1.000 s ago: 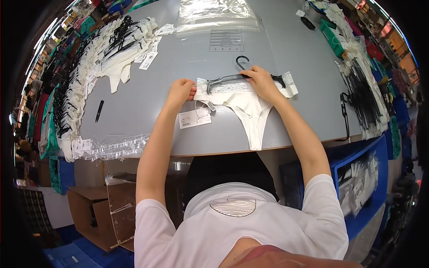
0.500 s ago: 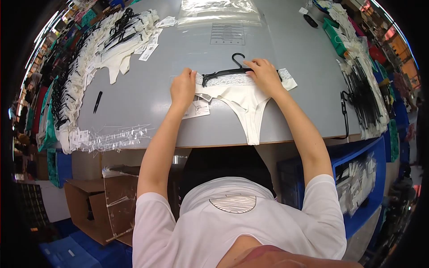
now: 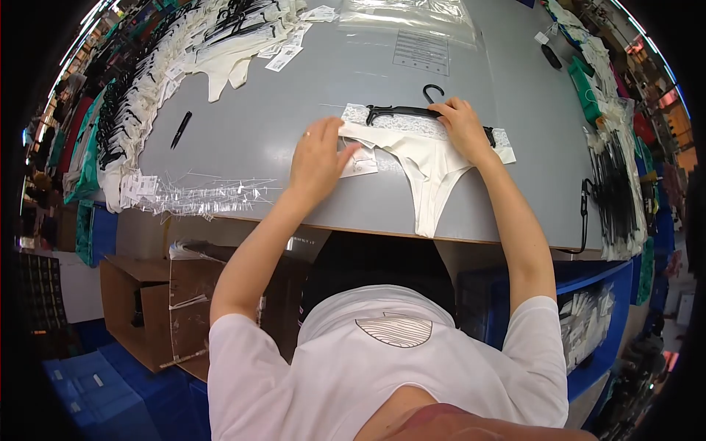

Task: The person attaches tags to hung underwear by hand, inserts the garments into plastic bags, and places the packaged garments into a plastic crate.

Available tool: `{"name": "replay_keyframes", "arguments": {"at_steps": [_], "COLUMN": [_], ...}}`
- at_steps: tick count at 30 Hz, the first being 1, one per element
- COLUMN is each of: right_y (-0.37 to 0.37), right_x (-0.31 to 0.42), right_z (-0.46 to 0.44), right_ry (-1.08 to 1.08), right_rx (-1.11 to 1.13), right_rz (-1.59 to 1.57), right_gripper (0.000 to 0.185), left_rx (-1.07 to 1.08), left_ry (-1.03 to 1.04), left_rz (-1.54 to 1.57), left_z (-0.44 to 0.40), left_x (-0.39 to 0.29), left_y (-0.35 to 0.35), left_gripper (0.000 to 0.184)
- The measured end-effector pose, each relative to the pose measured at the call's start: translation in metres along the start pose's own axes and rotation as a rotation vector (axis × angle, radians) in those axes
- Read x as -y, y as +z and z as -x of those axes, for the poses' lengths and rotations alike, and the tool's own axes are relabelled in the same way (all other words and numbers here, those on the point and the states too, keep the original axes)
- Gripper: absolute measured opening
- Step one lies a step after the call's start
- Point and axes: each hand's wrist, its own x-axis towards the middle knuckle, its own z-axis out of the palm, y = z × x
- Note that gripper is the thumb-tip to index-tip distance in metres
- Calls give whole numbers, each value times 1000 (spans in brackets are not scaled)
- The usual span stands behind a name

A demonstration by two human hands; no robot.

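Note:
White thong panties [image 3: 427, 156] with a lace waistband lie flat near the table's front edge. A black hanger [image 3: 403, 111] rests along the lace, its hook pointing away from me. My right hand [image 3: 465, 131] grips the hanger's bar right of the hook, fingers curled over it and the fabric. At the left side of the waistband is my left hand [image 3: 316, 158], its thumb apart from the fingers and the fingertips by the fabric's edge. Partly under the panties, a white tag [image 3: 362, 164] shows beside that thumb.
Hangered white garments [image 3: 228, 55] pile up on the left. A black pen [image 3: 181, 130] and clear plastic tag fasteners [image 3: 213, 197] lie nearer. Clear plastic bags [image 3: 408, 18] are at the back, black hangers [image 3: 616, 187] on the right. A blue crate [image 3: 614, 312] stands below the table.
My left hand has opened from its closed hold at the waistband's left end. My right hand stays on the hanger. The view has shifted, so the table things appear displaced.

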Motion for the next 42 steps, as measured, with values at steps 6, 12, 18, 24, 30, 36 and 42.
{"name": "replay_keyframes", "arguments": {"at_steps": [6, 12, 18, 24, 30, 36, 42], "right_y": [2, 0, 1, 4, 2, 1, 1], "right_x": [9, 18, 11, 26, 26, 20, 27], "right_z": [8, 17, 24, 24, 30, 32, 39], "right_ry": [-55, -92, -114, -162, -168, -137, -108], "right_rx": [-14, -6, -5, 3, 0, -13, 12], "right_rz": [6, -1, -7, 2, 3, -37, -60], "right_gripper": [27, 26, 27, 29, 29, 27, 24], "left_rx": [167, 256, 175, 377, 280, 376, 472], "left_ry": [276, 448, 254, -165, 197, -236, -319], "left_rz": [-83, -51, 218, 818, 377, 114, 112], "left_z": [92, 89, 46, -25, -33, -25, -22], "left_x": [-20, -17, -38, -74, -48, -13, 8], "left_y": [-42, -66, -103, -69, 10, -20, -12], "left_gripper": [53, 35, 25, 21, 23, 18, 19]}}
